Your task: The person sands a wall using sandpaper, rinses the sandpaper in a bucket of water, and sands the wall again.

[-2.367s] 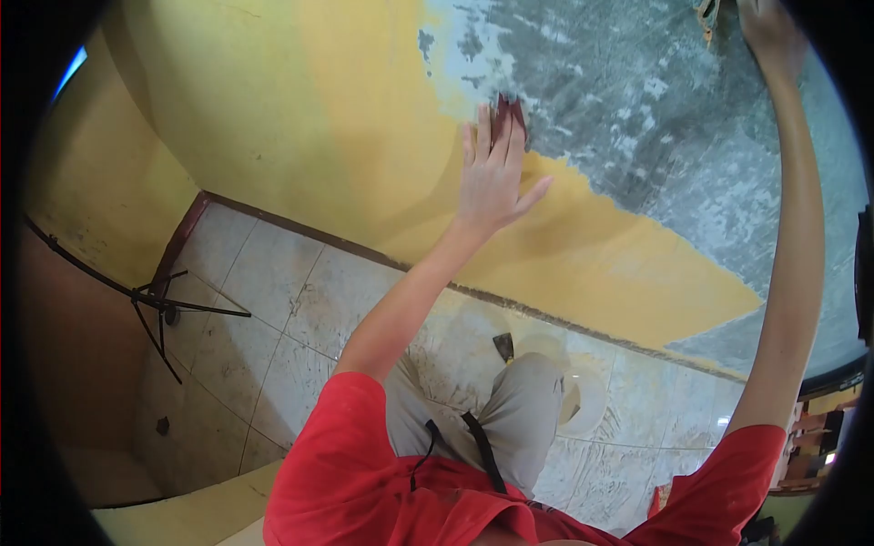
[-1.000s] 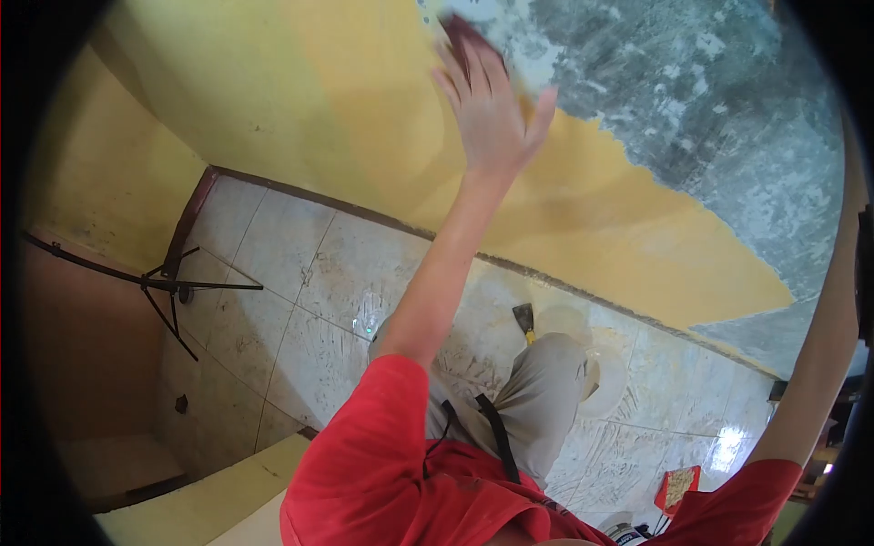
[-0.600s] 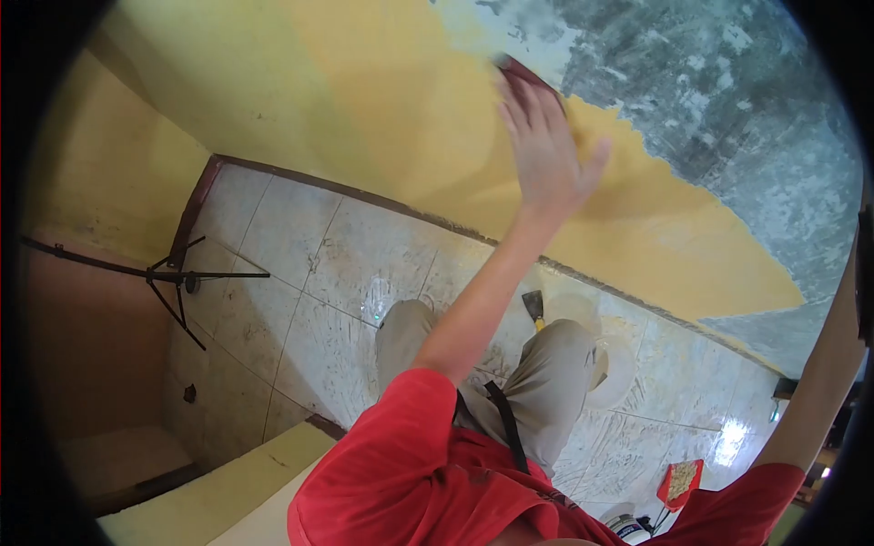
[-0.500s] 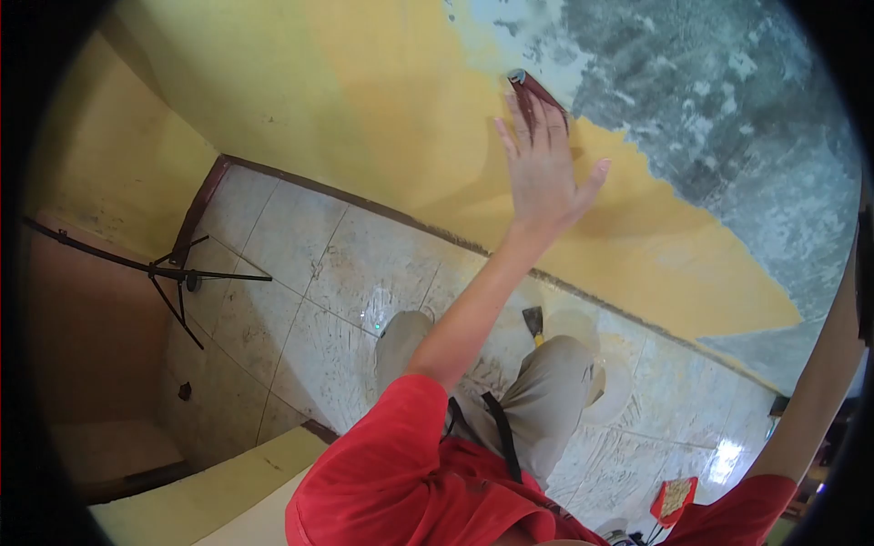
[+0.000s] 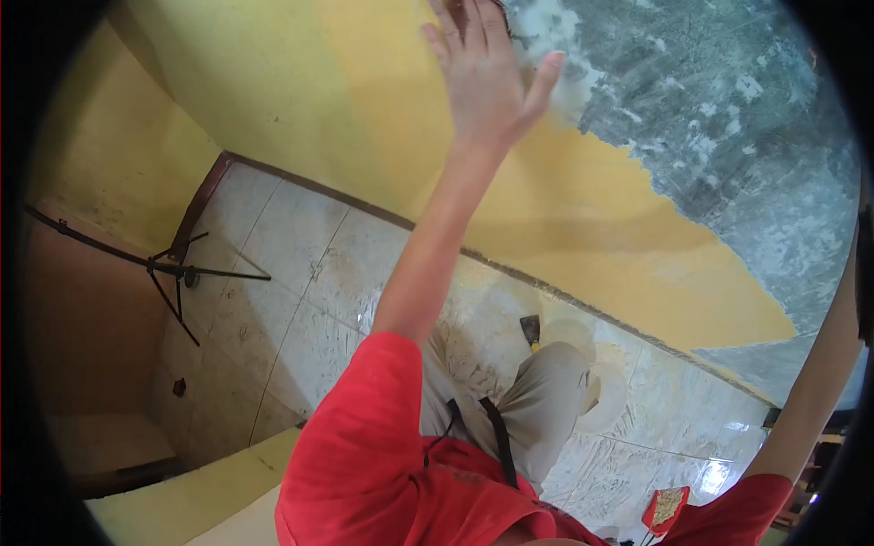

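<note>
At the top of the view, my left hand (image 5: 482,86) presses a folded dark-red sheet of sandpaper (image 5: 459,13) against the wall, with fingers stretched over it and the thumb held out to the side. Part of the sandpaper is hidden by the fingers and cut off by the frame. Around the hand, yellow paint (image 5: 601,209) borders a bare grey patch (image 5: 710,109) with whitish spots. My right arm reaches up along the right edge, and its hand lies outside the picture.
A scraper (image 5: 531,329) with a yellow handle lies on the dusty tiled floor (image 5: 319,273) by my knee. A red dustpan (image 5: 666,510) holding pale debris is at lower right. A black stand (image 5: 168,267) with spread legs is at left, near a low yellow ledge (image 5: 200,487).
My left hand has slid up and slightly left along the wall with the sandpaper. The right arm stays nearly in place.
</note>
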Motion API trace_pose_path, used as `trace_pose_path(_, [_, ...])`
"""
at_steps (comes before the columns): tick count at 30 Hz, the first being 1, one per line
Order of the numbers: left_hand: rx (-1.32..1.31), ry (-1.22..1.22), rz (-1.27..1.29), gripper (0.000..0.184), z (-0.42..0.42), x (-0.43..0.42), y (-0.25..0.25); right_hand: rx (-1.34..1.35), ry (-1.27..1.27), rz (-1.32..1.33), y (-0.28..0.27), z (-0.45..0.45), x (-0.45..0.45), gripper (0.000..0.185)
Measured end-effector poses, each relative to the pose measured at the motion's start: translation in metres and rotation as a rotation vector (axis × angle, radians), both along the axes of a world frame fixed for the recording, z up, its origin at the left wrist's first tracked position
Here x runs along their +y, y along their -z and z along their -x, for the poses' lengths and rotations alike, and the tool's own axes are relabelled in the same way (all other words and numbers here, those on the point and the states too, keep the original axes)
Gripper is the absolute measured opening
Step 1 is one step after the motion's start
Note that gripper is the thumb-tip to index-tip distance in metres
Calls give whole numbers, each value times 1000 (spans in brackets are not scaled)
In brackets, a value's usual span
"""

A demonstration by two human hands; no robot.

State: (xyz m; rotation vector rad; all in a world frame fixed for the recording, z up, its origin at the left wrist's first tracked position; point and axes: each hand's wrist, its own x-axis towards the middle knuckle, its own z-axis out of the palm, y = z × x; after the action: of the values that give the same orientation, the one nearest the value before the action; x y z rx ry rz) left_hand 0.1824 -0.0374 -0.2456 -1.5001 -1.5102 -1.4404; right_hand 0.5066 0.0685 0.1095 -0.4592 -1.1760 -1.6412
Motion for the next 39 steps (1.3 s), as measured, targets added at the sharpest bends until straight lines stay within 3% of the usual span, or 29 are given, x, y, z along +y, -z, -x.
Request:
trace_pose_path(2, [3, -8, -70, 99, -1, 0, 4, 1, 23, -38, -5, -7, 1, 36])
trace_pose_path(4, [78, -30, 157, 96, -12, -15, 54, 6, 42, -8, 0, -11, 5, 36])
trace_pose_path(6, [69, -24, 94, 96, -6, -15, 12, 4, 84, -76, 12, 9, -20, 37])
trace_pose_path(8, [62, -34, -16, 93, 4, -8, -30, 61, 9, 133, 31, 34, -48, 36])
trace_pose_path(10, [-22, 68, -98, 92, -5, -6, -11, 55, -31, 175, 24, 39, -45, 34])
trace_pose_path(12, [38, 15, 121, 92, -17, -20, 36, -203, -209, 153, 20, 36, -43, 23])
trace_pose_path(14, [83, -11, 137, 92, -15, -21, 39, -199, -246, 172, 23, 38, -46, 22])
trace_pose_path(16, [62, 25, 106, 93, -14, -21, 24, 8, -79, 221, 30, 37, -50, 33])
trace_pose_path(20, [7, 95, -18, 89, -10, -19, -32, 7, -20, 112, 4, -9, 0, 31])
trace_pose_path(23, [59, 57, -18, 90, -4, -26, -66, 27, -138, 338, 36, 47, -74, 29])
trace_pose_path(24, [66, 73, -29, 90, -4, -33, -69, -20, -174, 256, 29, 41, -61, 29])
trace_pose_path(26, [61, 167, 6, 91, 1, -47, -71, -46, -177, 238, 26, 35, -55, 30])
trace_pose_path(28, [105, 286, -148, 80, 3, -57, -75, -31, -184, 243, 27, 37, -56, 30])
trace_pose_path(30, [-75, 613, -134, 75, 1, -88, -77, -29, -223, 285, 30, 39, -63, 30])
trace_pose_path(32, [-291, 694, 51, 71, -1, -127, -61, -2, -226, 327, 32, 39, -68, 28])
trace_pose_path(34, [-382, 894, 50, 67, 3, -149, -29, 21, -234, 389, 31, 39, -72, 28])
trace_pose_path(36, [-561, 779, 249, 60, 17, -170, 40, 17, -266, 406, 29, 39, -69, 29])
trace_pose_path(38, [-702, 726, 361, 60, 26, -199, 91, -67, -205, 173, 25, 35, -63, 47])
trace_pose_path(39, [-780, 722, 346, 58, 32, -212, 118, -77, -212, 160, 19, 34, -66, 47])
